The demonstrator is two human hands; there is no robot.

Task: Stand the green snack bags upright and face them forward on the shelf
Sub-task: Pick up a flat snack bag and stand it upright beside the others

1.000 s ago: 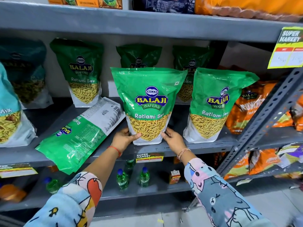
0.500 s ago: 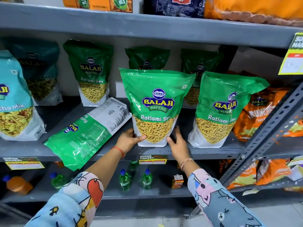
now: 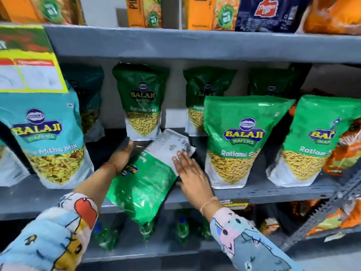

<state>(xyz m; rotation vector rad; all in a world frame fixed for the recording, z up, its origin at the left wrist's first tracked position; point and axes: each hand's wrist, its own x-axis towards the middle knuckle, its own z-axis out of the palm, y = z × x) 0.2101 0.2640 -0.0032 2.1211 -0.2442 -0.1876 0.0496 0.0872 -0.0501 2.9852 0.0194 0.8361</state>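
A green Ratlami Sev bag [image 3: 146, 184] lies flat, back side up, its top hanging over the shelf's front edge [image 3: 273, 192]. My left hand [image 3: 122, 155] rests at its upper left edge, fingers apart. My right hand [image 3: 190, 173] lies spread on its right side, touching it. Two green bags stand upright and face forward at the front: one [image 3: 238, 137] right beside my right hand, another [image 3: 310, 137] further right. Three more green bags stand at the back: [image 3: 141, 100], [image 3: 199, 98], [image 3: 271, 85].
A teal Mitha Mix bag [image 3: 48, 133] stands at the left front. Orange snack bags [image 3: 345, 145] crowd the right end. A yellow price tag [image 3: 29, 71] hangs at top left. Green bottles [image 3: 181, 229] stand on the shelf below. Boxes fill the shelf above.
Both hands have let go of the upright middle bag and moved left onto the flat-lying bag. The view has shifted left and closer.
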